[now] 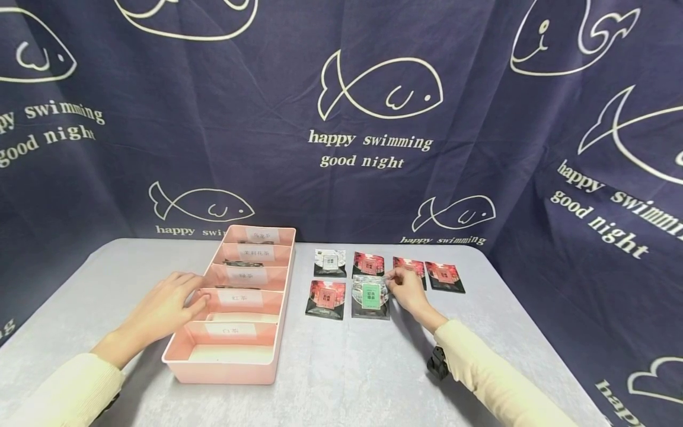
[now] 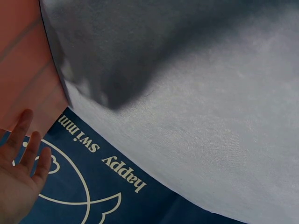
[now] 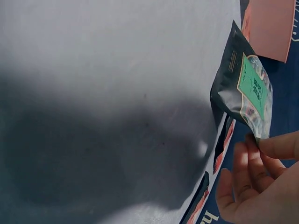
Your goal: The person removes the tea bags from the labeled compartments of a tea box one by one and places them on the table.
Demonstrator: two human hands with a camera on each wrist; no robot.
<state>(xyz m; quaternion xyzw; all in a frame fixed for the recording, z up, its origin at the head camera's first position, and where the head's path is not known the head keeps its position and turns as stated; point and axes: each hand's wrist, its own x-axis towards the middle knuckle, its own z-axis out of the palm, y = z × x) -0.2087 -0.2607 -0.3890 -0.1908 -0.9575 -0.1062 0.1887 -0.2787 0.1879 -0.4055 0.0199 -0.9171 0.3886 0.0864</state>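
My right hand [image 1: 408, 292] pinches the upper right edge of a tea packet with a green label [image 1: 370, 298]. In the right wrist view that packet [image 3: 247, 86] hangs tilted above the table, thumb and index finger at its corner. A pink divided box [image 1: 224, 372] stands on the left, with a paper label in each compartment. Dark packets lie in the farther compartments; the front two show bare bottoms. At the box's left rim rests my left hand [image 1: 165, 305], fingers loosely extended; the left wrist view shows this hand [image 2: 21, 177] beside the pink wall.
Near the green packet lie a white-labelled packet [image 1: 329, 263] and several red ones, among them a near red packet [image 1: 326, 299] and a far-right red packet [image 1: 445, 277]. A dark blue fish-print curtain [image 1: 373, 196] hangs behind the grey table [image 1: 331, 379].
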